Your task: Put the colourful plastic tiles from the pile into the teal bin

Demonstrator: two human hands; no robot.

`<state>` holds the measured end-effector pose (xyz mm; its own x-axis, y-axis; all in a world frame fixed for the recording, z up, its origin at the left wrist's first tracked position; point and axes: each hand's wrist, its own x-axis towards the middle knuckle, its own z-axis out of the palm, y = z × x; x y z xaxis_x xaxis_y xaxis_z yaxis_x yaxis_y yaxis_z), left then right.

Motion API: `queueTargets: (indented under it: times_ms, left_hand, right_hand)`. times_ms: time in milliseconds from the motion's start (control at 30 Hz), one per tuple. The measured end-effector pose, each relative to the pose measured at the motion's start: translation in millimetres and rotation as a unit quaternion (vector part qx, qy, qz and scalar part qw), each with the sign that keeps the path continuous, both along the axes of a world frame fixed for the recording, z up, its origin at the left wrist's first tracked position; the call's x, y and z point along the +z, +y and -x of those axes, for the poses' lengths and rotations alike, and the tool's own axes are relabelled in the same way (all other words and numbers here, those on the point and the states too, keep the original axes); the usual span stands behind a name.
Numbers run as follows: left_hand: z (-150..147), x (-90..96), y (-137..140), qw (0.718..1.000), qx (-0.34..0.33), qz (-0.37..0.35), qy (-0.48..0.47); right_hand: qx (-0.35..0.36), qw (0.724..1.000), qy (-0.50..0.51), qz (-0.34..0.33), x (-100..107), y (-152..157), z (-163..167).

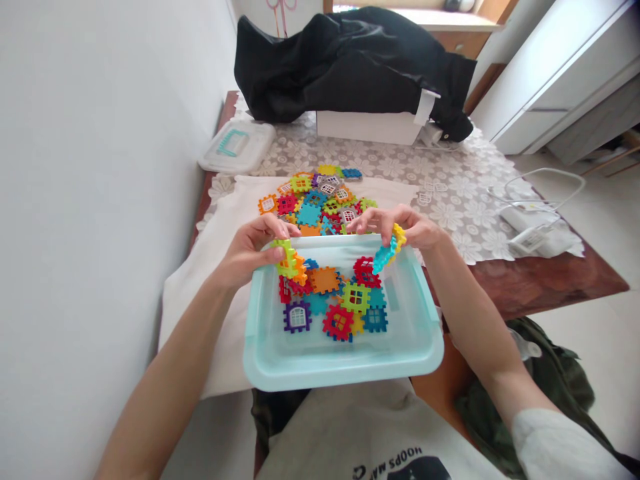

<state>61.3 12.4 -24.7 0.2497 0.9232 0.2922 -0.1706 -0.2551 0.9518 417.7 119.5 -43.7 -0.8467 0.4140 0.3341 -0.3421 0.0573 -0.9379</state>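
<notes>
My left hand (256,250) is closed on green and orange building tiles (287,260), over the far left corner of a pale turquoise plastic bin (345,370). Over the far right corner, my right hand (400,225) pinches yellow and blue building tiles (388,252). Inside the bin lie several notched square tiles: a purple window tile (298,317), a red one (339,323), a green one (356,298) and an orange one (325,280) among others. Beyond the bin's far rim spreads a pile of similar colourful tiles (309,215), its near edge partly hidden.
A lidded clear box top with a turquoise handle (237,145) lies at the back left. Black cloth (350,67) drapes over a white box (367,127) at the back. White cables and an adapter (535,230) lie on the right of the lace-covered table. A wall (100,167) borders the left.
</notes>
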Motion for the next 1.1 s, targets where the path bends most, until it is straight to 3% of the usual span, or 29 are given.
queueTargets:
  times_ms: [133, 300, 433, 500, 567, 633, 733, 833, 900, 967, 1100]
  left_hand:
    - [2.2, 1.3, 0.2, 0.999, -0.019, 0.0, 0.026]
    - [3.3, 3.4, -0.8, 0.998, 0.009, 0.031, 0.052]
    - [1.4, 3.3, -0.8, 0.998, 0.01, 0.034, 0.047]
    - [-1.6, 2.1, -0.9, 0.999, 0.019, 0.042, 0.023]
    - [-5.5, -0.5, -0.1, 0.997, 0.051, 0.059, -0.011]
    - [-8.6, -4.8, 2.5, 0.992, 0.103, 0.072, -0.032]
    - [-7.6, -14.5, 10.5, 0.978, 0.196, 0.065, -0.005]
    - [1.0, -27.2, 19.9, 0.957, 0.273, 0.032, 0.093]
    - [8.5, -36.1, 25.1, 0.935, 0.3, -0.004, 0.188]
    - [15.0, -44.6, 29.2, 0.913, 0.299, -0.032, 0.275]
    - [21.1, -55.8, 33.4, 0.888, 0.267, -0.04, 0.373]
  right_hand:
    - [0.043, 0.998, -0.003, -0.044, -0.4, 2.7, 2.5]
    - [-0.003, 0.994, -0.08, -0.072, 10.0, 0.8, 2.8]
    - [-0.007, 0.995, -0.083, -0.062, 10.6, -3.4, 6.0]
    - [-0.049, 0.997, -0.054, -0.022, 5.5, -6.5, 10.2]
    - [-0.147, 0.989, -0.021, 0.025, -1.2, -8.1, 14.9]
    - [-0.274, 0.961, -0.022, 0.028, -7.3, -6.4, 18.4]
    - [-0.419, 0.897, -0.115, -0.08, -14.8, 1.9, 19.9]
    - [-0.477, 0.817, -0.231, -0.225, -24.0, 10.2, 18.7]
    - [-0.481, 0.777, -0.299, -0.275, -31.8, 12.9, 17.9]
    - [-0.467, 0.761, -0.349, -0.286, -39.2, 13.7, 17.5]
    - [-0.418, 0.775, -0.379, -0.284, -46.6, 14.5, 17.3]
